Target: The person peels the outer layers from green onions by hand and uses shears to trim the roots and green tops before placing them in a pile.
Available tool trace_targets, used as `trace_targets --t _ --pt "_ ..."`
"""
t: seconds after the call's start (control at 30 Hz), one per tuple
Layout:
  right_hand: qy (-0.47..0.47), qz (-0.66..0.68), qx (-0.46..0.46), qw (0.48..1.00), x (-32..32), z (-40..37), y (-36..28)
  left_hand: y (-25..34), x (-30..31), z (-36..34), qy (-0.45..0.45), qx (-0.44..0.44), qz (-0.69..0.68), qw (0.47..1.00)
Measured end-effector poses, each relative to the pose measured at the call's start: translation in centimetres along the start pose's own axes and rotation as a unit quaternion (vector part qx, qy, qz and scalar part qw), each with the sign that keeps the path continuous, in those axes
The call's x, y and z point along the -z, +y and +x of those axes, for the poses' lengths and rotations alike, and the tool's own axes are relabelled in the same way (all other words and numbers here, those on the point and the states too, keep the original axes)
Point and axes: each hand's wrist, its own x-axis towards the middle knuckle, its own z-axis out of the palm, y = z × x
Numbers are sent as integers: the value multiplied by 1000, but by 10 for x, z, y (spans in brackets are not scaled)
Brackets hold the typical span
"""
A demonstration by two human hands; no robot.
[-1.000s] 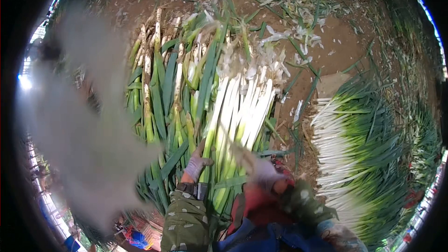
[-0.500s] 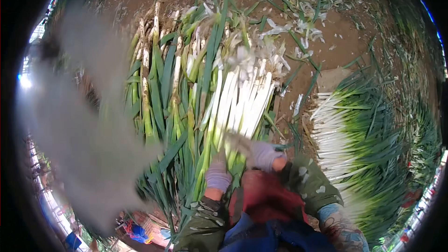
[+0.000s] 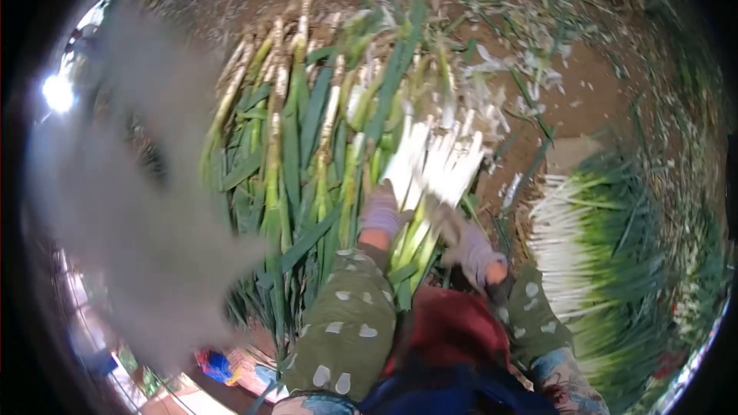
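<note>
A bunch of peeled leeks [image 3: 453,169], white at the shanks and green lower down, lies in front of me with its roots pointing away. My left hand [image 3: 383,211], in a pale knitted glove with dirt-stained fingers, is closed around the left side of the bunch. From the right, my right hand [image 3: 467,244], gloved the same way, lies closed across the green part of the stalks; its fingers are blurred by motion. Unpeeled leeks [image 3: 277,154], with soil-stained shanks and long dark leaves, lie just left of the bunch.
A long row of cleaned leeks [image 3: 565,238] lies at the right. Peeled skins [image 3: 538,73] and leaf scraps litter the brown soil [image 3: 592,81]. A grey blur [image 3: 154,246] covers much of the left side. Bright blue string [image 3: 217,367] shows at the lower left.
My left hand has moved up along the stalks, and the peeled leeks are squeezed closer together. My right hand has shifted onto their right side. The whole view has shifted slightly.
</note>
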Motion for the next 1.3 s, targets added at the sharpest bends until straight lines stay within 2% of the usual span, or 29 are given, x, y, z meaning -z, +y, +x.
trace_targets --t 0.03,0.07,0.1,0.2,0.23,0.27,0.3,0.33,0.37,0.4,0.43,0.47,0.5,0.53,0.57,0.6,0.67,0.7,0.73,0.8,0.83,0.87,0.93,1.0,1.07,1.1,1.17,1.23,1.3 --pt "-65 -59 76 993 -7 -10 -6 6 5 -10 -18 0 -36 999" --pt "-37 -53 115 991 -12 -7 -4 10 12 -24 -33 -5 -67 997" --pt "10 198 82 977 -8 3 -13 8 -1 -37 -39 -8 -40 998" --pt "71 456 -61 885 -5 24 -15 11 -14 -59 -77 17 -33 996" --pt "-27 163 32 986 -16 24 -24 14 -10 -61 -73 26 -32 996" --pt "-84 38 50 994 -27 25 -31 -5 -45 -61 -60 50 -200 977" --pt "-136 -95 84 982 -38 27 -37 -15 -54 -63 -40 71 -362 929" --pt "-181 -210 129 952 -48 28 -44 -37 -58 -67 -22 34 -310 950" --pt "-104 176 104 973 -35 34 -45 -51 -29 -80 -6 -1 -256 967" --pt "-63 387 53 918 -6 19 -83 -63 3 -91 11 -38 -201 979" --pt "-7 580 27 814 23 4 -122 -72 37 -103 26 -75 -146 986" --pt "-66 524 20 849 13 24 -99 -80 93 -101 44 35 -108 993" --pt "-50 223 251 941 -12 37 -89 -125 93 -94 198 67 -145 967" --pt "-117 80 200 969 -23 25 -93 -167 85 -83 336 75 -112 932" --pt "-191 -77 170 964 -33 14 -97 -197 97 -64 245 147 -33 958" --pt "-167 -85 148 971 -44 24 -91 -200 109 -44 249 143 -33 957" --pt "-97 185 28 977 -37 44 -90 -198 122 -20 86 229 76 967" --pt "-35 131 77 988 -29 43 -92 -197 125 -17 88 227 77 967" --pt "-30 129 78 988 -33 36 -96 -194 125 -15 91 246 97 960" --pt "-120 -77 178 974 -48 15 -114 -183 128 -10 92 261 108 955" --pt "-195 -139 135 961 -47 6 -127 -181 134 -12 71 270 135 951" --pt "-192 -136 133 963 -50 9 -122 -180 140 -10 55 278 163 945" --pt "-74 -9 137 988 -57 19 -99 -178 142 -14 41 250 183 950" --pt "11 112 130 985 -47 14 -82 -159 141 -39 16 159 94 983" --pt "-45 38 100 993 -47 -18 -73 -134 135 -77 73 133 -10 988" --pt "-151 -43 85 984 -37 -45 -88 -113 138 -88 28 156 -20 987" --pt "-132 20 297 946 -88 -78 -38 -91 128 -99 -38 166 -22 985" --pt "-188 -54 277 941 -74 -82 -27 -83 110 -89 -93 130 34 987" --pt "-92 148 191 966 -83 -72 2 -76 92 -82 -100 125 52 986"
